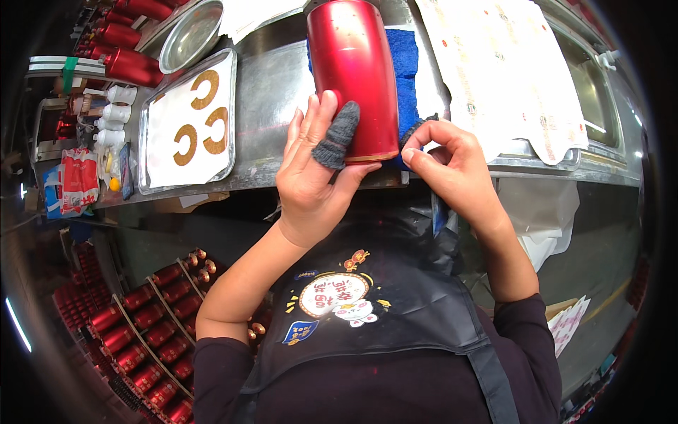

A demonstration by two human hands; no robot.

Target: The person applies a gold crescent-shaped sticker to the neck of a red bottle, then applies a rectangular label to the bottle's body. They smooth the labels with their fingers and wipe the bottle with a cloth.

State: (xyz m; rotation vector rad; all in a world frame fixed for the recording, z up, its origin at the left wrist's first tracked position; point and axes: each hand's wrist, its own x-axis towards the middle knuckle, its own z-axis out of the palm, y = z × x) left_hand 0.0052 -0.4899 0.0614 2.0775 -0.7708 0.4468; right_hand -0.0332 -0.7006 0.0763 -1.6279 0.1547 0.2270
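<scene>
A shiny red metal bottle or canister [357, 78] lies lengthwise over a folded blue towel [404, 53] on the metal bench, its base toward me. Along its left side rest the fingers of my left hand [308, 180], with the thumb at the base rim, so the hand steadies it. A grey knitted cover [337, 138] sits on one finger of that hand. Just right of the base, my right hand [455, 159] is closed in a pinch, and whatever it pinches is too small to make out. Dark knit also shows at its fingertips.
At left, a tray [143, 166] lined with white paper carries three gold horseshoe-shaped pieces [185, 145]. Beyond it stands a metal bowl [192, 37]. White printed sheets [501, 78] cover the bench at right. Racks of red bottles [147, 318] stand low at left.
</scene>
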